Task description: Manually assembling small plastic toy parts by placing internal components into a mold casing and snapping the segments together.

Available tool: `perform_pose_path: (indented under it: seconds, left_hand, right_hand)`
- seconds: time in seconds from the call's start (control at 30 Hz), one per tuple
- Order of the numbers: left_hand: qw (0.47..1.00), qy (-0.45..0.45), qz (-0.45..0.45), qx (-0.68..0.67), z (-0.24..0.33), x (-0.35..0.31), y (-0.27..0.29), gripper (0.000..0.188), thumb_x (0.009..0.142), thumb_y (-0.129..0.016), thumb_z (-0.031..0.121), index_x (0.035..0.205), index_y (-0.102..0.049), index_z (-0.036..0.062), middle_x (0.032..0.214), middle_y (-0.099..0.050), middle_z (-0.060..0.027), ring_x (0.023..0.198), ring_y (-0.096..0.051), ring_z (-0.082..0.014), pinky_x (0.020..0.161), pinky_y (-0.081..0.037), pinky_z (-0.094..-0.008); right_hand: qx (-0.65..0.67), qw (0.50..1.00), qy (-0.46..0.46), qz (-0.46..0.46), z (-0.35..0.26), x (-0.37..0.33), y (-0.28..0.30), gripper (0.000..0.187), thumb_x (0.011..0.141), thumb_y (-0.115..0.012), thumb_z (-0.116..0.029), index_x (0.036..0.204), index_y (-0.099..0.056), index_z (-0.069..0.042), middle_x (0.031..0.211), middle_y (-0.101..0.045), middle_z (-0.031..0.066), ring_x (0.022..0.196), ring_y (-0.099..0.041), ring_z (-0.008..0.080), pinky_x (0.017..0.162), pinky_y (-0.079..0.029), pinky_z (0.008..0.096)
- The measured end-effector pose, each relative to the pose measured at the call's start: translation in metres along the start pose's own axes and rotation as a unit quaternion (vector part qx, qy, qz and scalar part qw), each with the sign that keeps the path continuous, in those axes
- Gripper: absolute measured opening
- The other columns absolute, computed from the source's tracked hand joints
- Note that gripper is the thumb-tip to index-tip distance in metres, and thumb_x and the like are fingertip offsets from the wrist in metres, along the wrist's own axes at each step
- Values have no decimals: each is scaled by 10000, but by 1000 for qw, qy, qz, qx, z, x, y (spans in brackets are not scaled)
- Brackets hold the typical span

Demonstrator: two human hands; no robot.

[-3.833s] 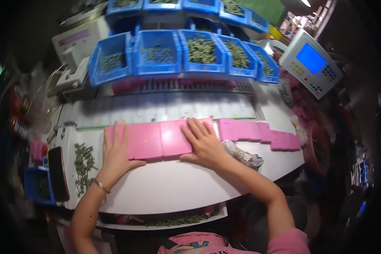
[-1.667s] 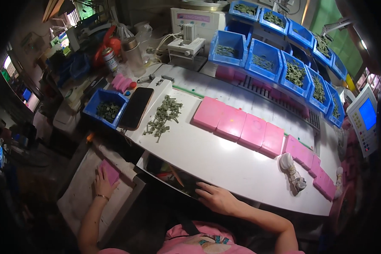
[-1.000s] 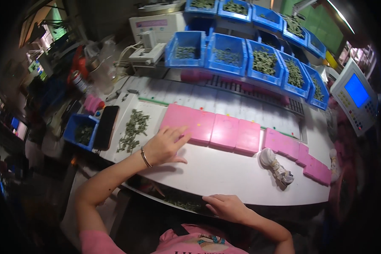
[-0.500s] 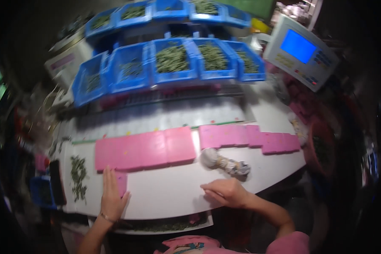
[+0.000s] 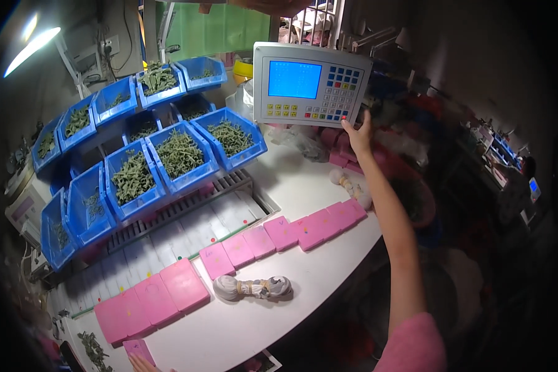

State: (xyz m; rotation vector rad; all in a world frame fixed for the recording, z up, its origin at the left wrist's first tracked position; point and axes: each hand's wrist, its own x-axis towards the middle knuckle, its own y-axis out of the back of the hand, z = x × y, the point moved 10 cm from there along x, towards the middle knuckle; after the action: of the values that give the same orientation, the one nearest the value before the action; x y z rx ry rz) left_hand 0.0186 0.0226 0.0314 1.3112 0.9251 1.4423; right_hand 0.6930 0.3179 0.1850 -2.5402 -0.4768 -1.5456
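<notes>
My right hand (image 5: 359, 134) is raised to the lower right corner of a grey control panel (image 5: 261, 93) with a blue screen and keys. Its thumb reaches a red key at the bottom edge, while the other fingers stretch upward beside the casing, apart from the thumb. At the lower edge, only the fingers of my left hand (image 5: 141, 363) show, straight and flat against a small pink block (image 5: 137, 349). Just beyond them lies a row of larger pink blocks (image 5: 161, 299). A bundle of pale gloves or cloth (image 5: 252, 287), tied with bands, rests on the white table (image 5: 304, 291).
Two tiers of blue bins (image 5: 157, 197) with dried green plant pieces stand at the back left. A run of smaller pink blocks (image 5: 282, 234) extends rightward. Loose plant pieces (image 5: 93, 352) lie at the lower left. A second tied bundle (image 5: 351, 186) sits beneath my right forearm.
My right hand has gone from above the table up to the control panel. The view has swung right, so the bins and blocks appear further left. My left hand stays by the small pink block.
</notes>
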Motion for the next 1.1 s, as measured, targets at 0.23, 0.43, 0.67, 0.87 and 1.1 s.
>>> perform_pose_path:
  seconds: [0.23, 0.43, 0.67, 0.87, 1.1]
  left_hand:
    - [998, 53, -4, -43, -4, -83, -49, 828, 883, -529, 435, 1431, -153, -59, 1475, -88, -324, 1372, -82, -471, 1109, -90, -537]
    - [1000, 10, 25, 5, -13, -116, -72, 919, 825, -559, 541, 1443, -163, -11, 1468, -97, -324, 1346, -99, -507, 1081, -96, -605]
    - [987, -32, 145, 68, -25, -125, -78, 950, 794, -503, 665, 1443, -223, 30, 1473, -226, -246, 1357, -224, -428, 1061, -112, -629]
    - [972, -46, 213, 92, -12, -91, -70, 656, 885, -359, 630, 1224, -467, 79, 1252, -488, -156, 1183, -429, -313, 1036, -171, -534]
    - [951, -52, 276, 129, -10, -83, -65, 616, 794, -539, 617, 1144, -479, 114, 1111, -517, -98, 1089, -471, -266, 924, -262, -454]
  right_hand:
    - [207, 946, -201, -150, -5, -11, -41, 387, 744, -744, -115, 1014, -506, 27, 1007, -606, 122, 934, -579, 196, 847, -454, 298]
    - [143, 950, -250, -123, -9, -22, -44, 423, 756, -730, -177, 1054, -513, 30, 1049, -602, 145, 976, -576, 229, 879, -437, 323]
    - [76, 954, -221, -186, -12, -112, -59, 547, 764, -682, -261, 1179, -483, 35, 962, -640, 181, 863, -640, 296, 783, -485, 363]
    - [149, 884, -120, -426, -126, -191, -38, 203, 808, -624, -139, 943, -650, 11, 923, -631, 161, 822, -648, 245, 739, -513, 323]
    - [189, 789, 35, -584, -249, -262, 6, 102, 842, -581, -73, 819, -644, 4, 725, -643, 126, 609, -622, 220, 579, -470, 309]
